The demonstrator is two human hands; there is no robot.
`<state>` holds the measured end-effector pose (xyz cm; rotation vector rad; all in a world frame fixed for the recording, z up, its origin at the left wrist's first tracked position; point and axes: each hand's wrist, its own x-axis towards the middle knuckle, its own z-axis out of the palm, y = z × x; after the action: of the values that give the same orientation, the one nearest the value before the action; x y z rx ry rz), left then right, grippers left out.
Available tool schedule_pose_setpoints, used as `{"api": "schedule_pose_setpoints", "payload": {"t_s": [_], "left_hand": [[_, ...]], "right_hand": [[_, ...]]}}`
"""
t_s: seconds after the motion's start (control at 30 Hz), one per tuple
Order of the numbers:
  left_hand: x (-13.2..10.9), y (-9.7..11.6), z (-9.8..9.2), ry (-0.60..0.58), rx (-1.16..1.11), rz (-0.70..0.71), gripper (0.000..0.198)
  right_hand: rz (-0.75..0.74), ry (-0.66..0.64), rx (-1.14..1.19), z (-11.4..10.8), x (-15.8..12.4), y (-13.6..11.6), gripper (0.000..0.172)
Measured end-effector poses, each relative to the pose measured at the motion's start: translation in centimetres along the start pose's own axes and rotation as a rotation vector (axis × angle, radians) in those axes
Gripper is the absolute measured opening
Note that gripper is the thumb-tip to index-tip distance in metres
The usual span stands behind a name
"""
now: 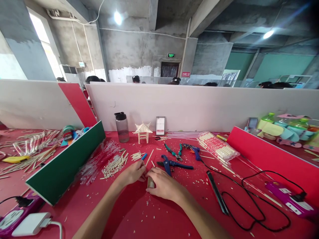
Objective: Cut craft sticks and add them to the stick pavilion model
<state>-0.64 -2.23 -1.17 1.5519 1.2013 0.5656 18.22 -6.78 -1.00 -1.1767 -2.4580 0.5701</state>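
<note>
My left hand (134, 172) is closed in a pinch near the middle of the red table, and a slim blue pen (144, 156) sticks up out of it. Beside it, my right hand (161, 183) curls around a short bundle of wooden sticks (151, 182), thumb at the near end and fingers at the far end. The fingertips of both hands almost meet at the bundle's far left corner. Loose short sticks (116, 165) lie in a pile left of my left hand. A blue pipe cutter (169, 164) rests just beyond my right hand.
Behind stand a small stick pavilion (143, 132), a dark bottle (122, 127) and a phone (160, 126). Green-handled pliers (177, 154), a glue gun (195, 152), packed sticks (218, 147) and a utility knife (216, 192) lie rightward. A black cable (251, 199) loops there. Green (72, 162) and red dividers (271, 162) flank the table.
</note>
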Motion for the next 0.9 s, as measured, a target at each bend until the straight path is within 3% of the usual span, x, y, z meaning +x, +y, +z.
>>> {"api": "schedule_pose_setpoints", "payload": {"t_s": [0.27,0.6,0.9], "left_hand": [[-0.1,0.1,0.2,-0.001,0.012,0.005,0.024],[-0.2,0.5,0.4,-0.046,-0.011,-0.003,0.024],[-0.3,0.7,0.6,-0.051,0.030,0.026,0.027]], "right_hand": [[0.023,-0.012,-0.001,-0.1,0.2,-0.3,0.030],[0.040,-0.028,0.030,-1.6,-0.9,0.4,0.046],[0.048,-0.028,0.046,-1.4,-1.2,0.0,0.043]]}}
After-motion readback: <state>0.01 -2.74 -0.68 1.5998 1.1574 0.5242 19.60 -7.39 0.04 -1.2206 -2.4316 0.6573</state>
